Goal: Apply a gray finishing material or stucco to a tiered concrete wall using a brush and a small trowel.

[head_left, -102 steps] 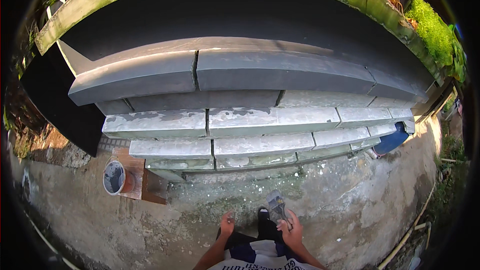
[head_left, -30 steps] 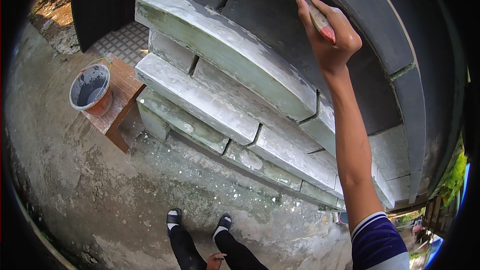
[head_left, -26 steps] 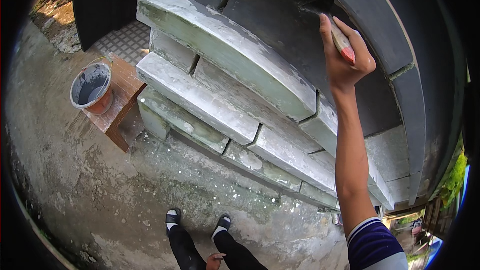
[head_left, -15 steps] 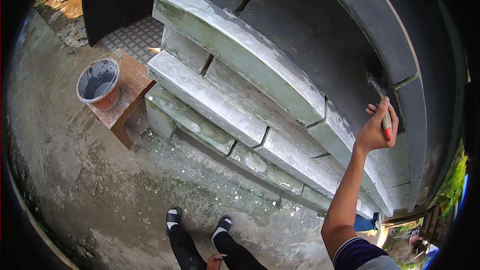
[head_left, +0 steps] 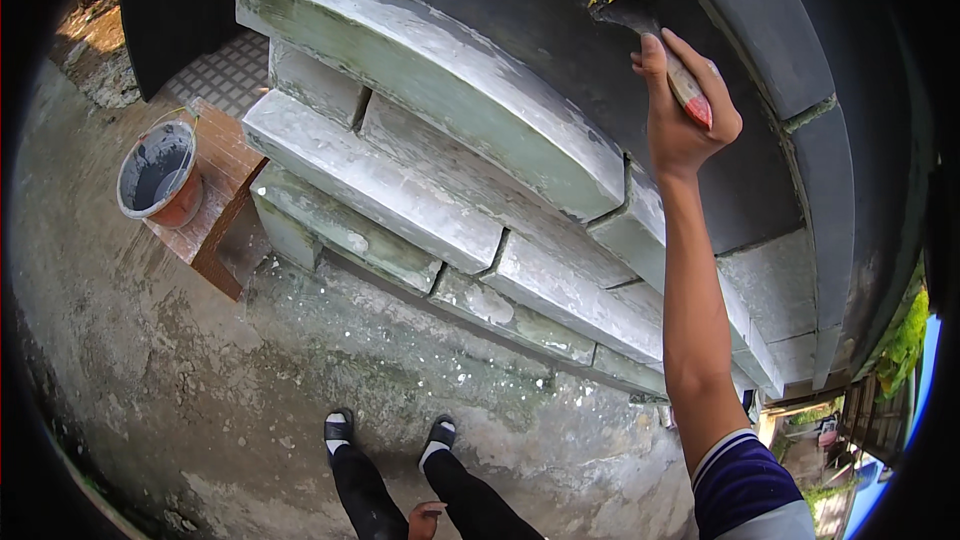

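Note:
My right hand (head_left: pixel 685 110) grips a paintbrush by its worn wooden handle (head_left: pixel 693 100) with a red end; the dark bristles (head_left: pixel 625 10) lie against a dark-grey coated panel (head_left: pixel 520 0) of the stepped block wall. Below this panel, protruding ledges (head_left: pixel 380 180) are pale, patchy and greenish. Low at the bottom edge, my left hand (head_left: pixel 423 520) is small in view beside my leg, fingers curled; whatever they may hold is too small to make out. At left, an orange bucket (head_left: pixel 178 205) with grey paint inside stands on a wooden board stand (head_left: pixel 222 168).
My sandaled feet (head_left: pixel 338 430) are on stained concrete ground (head_left: pixel 180 360) with white specks. A black panel (head_left: pixel 180 0) and checked paving (head_left: pixel 225 75) are at upper left. Plants (head_left: pixel 905 330) and a cluttered passage (head_left: pixel 830 450) show at far right.
Since half a second ago, my right hand and brush have moved up and left along the dark panel. Compared with 3.4 seconds ago, the view has turned and closed in on the wall.

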The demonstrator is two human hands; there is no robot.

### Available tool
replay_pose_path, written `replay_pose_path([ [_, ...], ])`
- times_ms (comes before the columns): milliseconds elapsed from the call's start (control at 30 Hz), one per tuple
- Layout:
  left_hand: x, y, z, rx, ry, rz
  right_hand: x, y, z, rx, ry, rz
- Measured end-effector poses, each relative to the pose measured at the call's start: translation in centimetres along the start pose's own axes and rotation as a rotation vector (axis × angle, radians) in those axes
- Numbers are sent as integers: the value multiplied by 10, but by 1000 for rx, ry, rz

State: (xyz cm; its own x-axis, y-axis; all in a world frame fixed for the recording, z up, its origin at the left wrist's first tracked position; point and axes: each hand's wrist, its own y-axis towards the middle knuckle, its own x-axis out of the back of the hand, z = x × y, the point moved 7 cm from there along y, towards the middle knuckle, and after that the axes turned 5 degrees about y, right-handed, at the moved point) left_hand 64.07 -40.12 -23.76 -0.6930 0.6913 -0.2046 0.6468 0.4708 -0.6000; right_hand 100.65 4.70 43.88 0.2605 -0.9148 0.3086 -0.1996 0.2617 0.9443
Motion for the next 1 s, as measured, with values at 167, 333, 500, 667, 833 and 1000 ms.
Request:
replay_pose_path([
  [167, 9, 0, -22, -197, 208, -96, 94, -26, -4, -403, -42, -207],
  [333, 8, 6, -18, -94, 187, -40, 201, -80, 4, -518, -316, -355],
  [500, 14, 4, -9, -124, -127, -37, 232, -108, 35, -593, -493, -492],
  [667, 28, 0, -18, -178, -8, -104, 165, -108, 65, -591, -369, -405],
  [833, 30, 2, -19, -225, -14, -116, 63, -73, 63, -441, -54, -181],
  [1000, 32, 6, -12, -182, 16, -90, -41, -22, 54, -195, 173, -82],
])
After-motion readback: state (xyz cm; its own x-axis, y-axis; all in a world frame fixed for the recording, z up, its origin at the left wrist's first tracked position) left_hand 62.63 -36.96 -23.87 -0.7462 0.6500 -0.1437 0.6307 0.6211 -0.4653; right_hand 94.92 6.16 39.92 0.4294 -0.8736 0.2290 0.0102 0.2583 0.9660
